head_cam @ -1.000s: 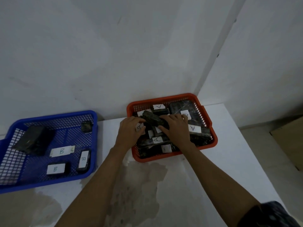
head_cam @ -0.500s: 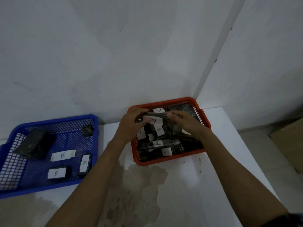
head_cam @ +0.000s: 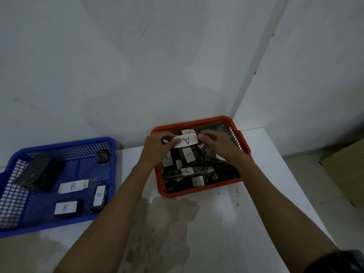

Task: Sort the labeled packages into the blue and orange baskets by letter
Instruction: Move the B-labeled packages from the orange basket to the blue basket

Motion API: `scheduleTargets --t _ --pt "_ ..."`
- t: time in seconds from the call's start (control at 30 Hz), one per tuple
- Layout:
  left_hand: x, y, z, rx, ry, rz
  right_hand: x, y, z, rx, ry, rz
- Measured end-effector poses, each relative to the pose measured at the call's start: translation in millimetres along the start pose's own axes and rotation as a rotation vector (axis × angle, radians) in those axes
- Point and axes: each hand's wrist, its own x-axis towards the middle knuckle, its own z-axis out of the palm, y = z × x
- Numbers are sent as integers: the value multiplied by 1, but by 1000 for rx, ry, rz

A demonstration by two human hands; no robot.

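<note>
Above the orange basket (head_cam: 199, 192) I hold up a dark package with a white label marked A (head_cam: 186, 140). My left hand (head_cam: 157, 148) pinches its left end and my right hand (head_cam: 216, 144) pinches its right end. Below it the basket is filled with several dark packages, among them one labeled B (head_cam: 188, 154), one labeled A (head_cam: 187, 170) and another B (head_cam: 197, 181) near the front wall. The blue basket (head_cam: 59, 225) on the left holds several packages, three with B labels (head_cam: 73, 186) showing.
Both baskets sit on a white stained table (head_cam: 177, 223) pushed against a grey wall corner. The table's right edge drops to the floor, where a cardboard box (head_cam: 346, 170) stands. A dark unlabeled package (head_cam: 37, 172) lies at the back left of the blue basket.
Both hands came up out of the orange basket's pile and now hold one package level, with its A label turned towards me. The camera tilted up slightly.
</note>
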Motion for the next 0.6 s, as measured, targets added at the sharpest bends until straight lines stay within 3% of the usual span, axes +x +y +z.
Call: scheduleTargets --t 0.13,0.23,0.37,0.6 --pt "6 1 15 -66 -7 -23 8 19 -18 36 292 -4" --pt "5 -8 26 -88 -23 -88 10 43 -33 -187 519 129" --pt "4 -21 41 -60 -54 -121 7 65 -30 -454 479 214" --pt "10 -32 52 3 -76 -171 7 70 -28 -511 506 227"
